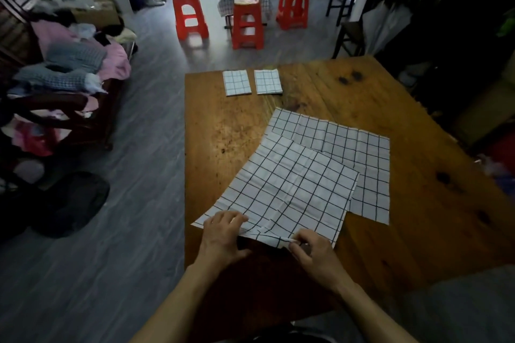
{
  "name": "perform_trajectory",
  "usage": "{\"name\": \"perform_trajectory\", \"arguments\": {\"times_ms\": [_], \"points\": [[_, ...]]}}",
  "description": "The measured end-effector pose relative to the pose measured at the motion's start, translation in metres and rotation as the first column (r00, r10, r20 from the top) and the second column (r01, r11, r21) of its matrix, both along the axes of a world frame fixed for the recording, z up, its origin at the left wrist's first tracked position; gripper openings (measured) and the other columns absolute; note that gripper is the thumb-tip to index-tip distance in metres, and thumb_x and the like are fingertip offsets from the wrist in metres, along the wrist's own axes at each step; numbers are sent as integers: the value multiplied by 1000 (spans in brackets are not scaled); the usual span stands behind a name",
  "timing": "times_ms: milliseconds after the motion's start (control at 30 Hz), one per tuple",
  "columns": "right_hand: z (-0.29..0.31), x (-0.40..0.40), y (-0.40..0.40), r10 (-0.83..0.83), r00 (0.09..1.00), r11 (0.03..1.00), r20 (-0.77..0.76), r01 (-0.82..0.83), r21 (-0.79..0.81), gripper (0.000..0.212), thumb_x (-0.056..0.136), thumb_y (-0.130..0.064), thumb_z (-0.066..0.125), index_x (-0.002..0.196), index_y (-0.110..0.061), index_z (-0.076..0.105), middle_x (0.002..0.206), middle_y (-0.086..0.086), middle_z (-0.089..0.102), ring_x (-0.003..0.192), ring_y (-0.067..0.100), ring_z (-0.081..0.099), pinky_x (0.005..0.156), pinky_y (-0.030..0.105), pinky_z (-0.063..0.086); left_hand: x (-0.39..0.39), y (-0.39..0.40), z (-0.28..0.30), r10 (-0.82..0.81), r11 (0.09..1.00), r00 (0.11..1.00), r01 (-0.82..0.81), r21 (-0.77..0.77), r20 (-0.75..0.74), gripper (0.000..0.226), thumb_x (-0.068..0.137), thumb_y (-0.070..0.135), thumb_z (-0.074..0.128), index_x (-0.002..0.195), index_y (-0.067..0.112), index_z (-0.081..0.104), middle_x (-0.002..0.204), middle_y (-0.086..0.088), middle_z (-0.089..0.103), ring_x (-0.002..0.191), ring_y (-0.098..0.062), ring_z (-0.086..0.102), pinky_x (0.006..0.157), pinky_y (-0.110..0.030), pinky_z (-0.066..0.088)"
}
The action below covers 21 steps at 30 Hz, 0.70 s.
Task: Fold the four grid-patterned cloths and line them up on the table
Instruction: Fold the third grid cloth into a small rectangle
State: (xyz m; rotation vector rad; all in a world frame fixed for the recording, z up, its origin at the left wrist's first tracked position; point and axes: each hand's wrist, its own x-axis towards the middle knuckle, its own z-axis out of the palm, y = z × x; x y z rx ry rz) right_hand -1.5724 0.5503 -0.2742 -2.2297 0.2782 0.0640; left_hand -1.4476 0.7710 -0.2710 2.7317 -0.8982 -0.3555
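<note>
A: Status on the cloths?

B: Two folded cloths (252, 82) parked side by side at the far edge of the counter (223, 133), just apart, short ends aligned. Looks like the start of the row. Two left flat: top cloth (281, 189) spread near the front edge, overlapping the under cloth (362, 158), which pokes out to the right and behind.

A: Why overlapped like that?

B: Probably stacked as a work pile, top one pulled nearest for reach. Judgement only.

A: Left hand?

B: Left hand (223, 234) flat, palm down on the near left corner of the top cloth, fingers spread. No pinch. Pinning the fabric so it can't slide, best guess.

A: Right hand?

B: Right hand (309, 250) at the near edge, middle-right. Grip narrow: thumb and forefinger pinched on the hem, edge lifted slightly and curled off the counter. Nothing else held.

A: Step?

B: Start of first fold on cloth three, likely near edge carried away toward far edge. Roughly halfway through the task.

A: Risks?

B: Under cloth dragging along with the top one. Corners misaligned if the pinned side slips.
</note>
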Motion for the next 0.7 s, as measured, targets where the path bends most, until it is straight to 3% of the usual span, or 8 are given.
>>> {"name": "perform_trajectory", "arguments": {"times_ms": [100, 167, 267, 333, 433, 467, 600, 700], "points": [[10, -6, -6, -8, 999, 1000, 31, 7, 4, 5, 95, -27, 60, 89, -27, 59, 87, -8, 60, 82, 4, 59, 75, 26, 54, 2, 6, -3, 37, 986, 995, -22, -167, 89, 28, 74, 24, 82, 95, 27, 63, 105, 7, 64, 98, -15, 59, 85, -31, 48], [14, -12, -10, -14, 1000, 1000, 27, 15, -27, 4, 94, -25, 61, 91, -26, 59, 90, -8, 60, 84, 4, 59, 79, 27, 55, 3, 11, 1, 27, 979, 992, -2, -205, 120, 24, 74, 17, 81, 84, 26, 61, 85, 8, 64, 78, -10, 56, 72, -28, 48], [17, -25, -12, -78, 995, 990, 64, 85, -111, 9, 92, -24, 63, 89, -31, 58, 90, -10, 59, 84, 4, 58, 77, 33, 56, -5, 15, 16, -38, 965, 985, 80, -251, 167, 17, 80, 18, 75, 83, 23, 59, 74, 7, 62, 66, -9, 56, 66, -29, 51], [21, -38, -7, -128, 983, 980, 133, 146, -138, 15, 87, -29, 69, 96, -33, 58, 95, -11, 60, 89, 2, 57, 79, 30, 53, -16, 14, 26, -69, 947, 981, 121, -298, 181, 12, 82, 17, 72, 82, 20, 61, 72, 6, 64, 62, -10, 58, 64, -31, 53], [24, -61, 5, -84, 988, 934, 132, 124, -334, 56, 73, -52, 73, 123, -33, 56, 119, -13, 57, 109, 2, 51, 95, 27, 41, -38, 12, 35, -110, 925, 980, 163, -345, 169, 10, 84, 17, 70, 81, 21, 61, 70, 5, 63, 59, -10, 57, 63, -31, 53], [24, -68, 11, -86, 990, 903, 116, 126, -411, 62, 71, -52, 75, 126, -32, 55, 121, -14, 55, 112, 3, 49, 97, 28, 38, -45, 11, 36, -120, 920, 979, 172, -351, 164, 9, 86, 18, 68, 82, 21, 61, 71, 5, 63, 61, -11, 57, 65, -31, 52], [27, -94, 24, -203, 966, 812, 161, 258, -523, 36, 71, -5, 77, 97, -27, 66, 95, -9, 65, 91, 12, 60, 81, 27, 39, -67, 12, 40, -164, 908, 977, 205, -365, 138, 5, 87, 20, 66, 88, 22, 62, 80, 4, 64, 72, -13, 58, 75, -31, 48], [33, -109, 18, -228, 956, 812, 186, 292, -505, 30, 75, 0, 73, 90, -25, 66, 87, -9, 63, 84, 11, 58, 78, 30, 45, -79, 23, 45, -164, 905, 978, 202, -374, 131, 7, 86, 20, 68, 88, 23, 62, 80, 5, 64, 72, -14, 58, 75, -31, 47]]}}
